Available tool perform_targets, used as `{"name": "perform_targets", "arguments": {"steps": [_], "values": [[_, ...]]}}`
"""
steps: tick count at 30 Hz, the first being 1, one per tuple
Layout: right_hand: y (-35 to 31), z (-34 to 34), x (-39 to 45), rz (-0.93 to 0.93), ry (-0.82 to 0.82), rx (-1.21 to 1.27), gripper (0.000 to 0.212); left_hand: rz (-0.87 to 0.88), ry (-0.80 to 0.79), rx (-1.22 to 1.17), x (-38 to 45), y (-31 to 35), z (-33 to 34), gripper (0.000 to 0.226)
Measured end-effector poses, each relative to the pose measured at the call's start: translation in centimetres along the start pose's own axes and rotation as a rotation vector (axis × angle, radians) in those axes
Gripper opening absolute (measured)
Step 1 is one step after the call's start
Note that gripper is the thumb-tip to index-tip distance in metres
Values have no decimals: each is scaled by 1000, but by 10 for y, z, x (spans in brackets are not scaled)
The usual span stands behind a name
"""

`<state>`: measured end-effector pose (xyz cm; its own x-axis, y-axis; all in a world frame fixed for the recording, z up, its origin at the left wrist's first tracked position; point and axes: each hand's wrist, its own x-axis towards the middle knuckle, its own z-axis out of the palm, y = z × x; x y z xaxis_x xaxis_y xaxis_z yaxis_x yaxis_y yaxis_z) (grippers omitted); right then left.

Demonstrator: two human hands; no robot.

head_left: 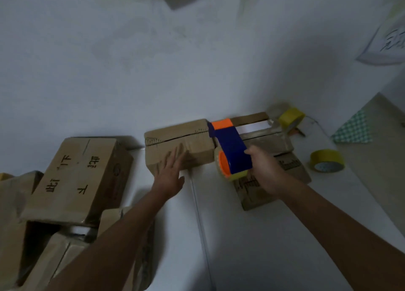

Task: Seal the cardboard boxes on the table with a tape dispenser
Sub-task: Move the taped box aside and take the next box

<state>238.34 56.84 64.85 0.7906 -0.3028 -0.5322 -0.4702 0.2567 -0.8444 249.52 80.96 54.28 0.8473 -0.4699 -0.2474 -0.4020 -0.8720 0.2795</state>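
On the white table [252, 236], the left hand [169, 177] presses flat, fingers straight, on the long box [179, 141], while the right hand [266, 172] grips the tape dispenser [232, 150] over its seam. Best to hold the flaps shut and pull straight along the seam.

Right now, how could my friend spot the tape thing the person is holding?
Find the long cardboard box against the white wall. At its right end, the right hand grips the tape dispenser. It is the only blue and orange thing; the two loose tape rolls nearby are plain yellow.
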Motion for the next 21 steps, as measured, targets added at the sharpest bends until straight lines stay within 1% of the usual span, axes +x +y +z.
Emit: {"name": "perform_targets", "arguments": {"steps": [2, 4, 7, 9, 13, 16, 19, 21], "values": [[0, 6, 12, 24, 37, 78, 35, 14, -12, 31, 31, 0, -8, 89], [1, 12, 22, 33, 5, 145, 39, 13, -42, 47, 59, 0, -13, 92], [6, 18, 33, 15, -17, 112, 44, 25, -80, 110, 83, -5, -9, 95], [12, 18, 39, 18, -8, 101, 43, 38, -91, 164, 87, -12, -1, 95], [17, 25, 45, 8, -20, 48, 39, 95, -75, 231, 77, -24, 8, 86], [15, 33, 44, -19, -39, 15, 39, 157, -99, 235, 60, -36, 6, 86], [15, 38, 36, -48, -68, -46, 38, 271, -143, 242, 34, -47, 7, 93], [19, 40, 28, -37, -87, -65, 38, 379, -193, 279, 17, -52, 8, 96]]}}
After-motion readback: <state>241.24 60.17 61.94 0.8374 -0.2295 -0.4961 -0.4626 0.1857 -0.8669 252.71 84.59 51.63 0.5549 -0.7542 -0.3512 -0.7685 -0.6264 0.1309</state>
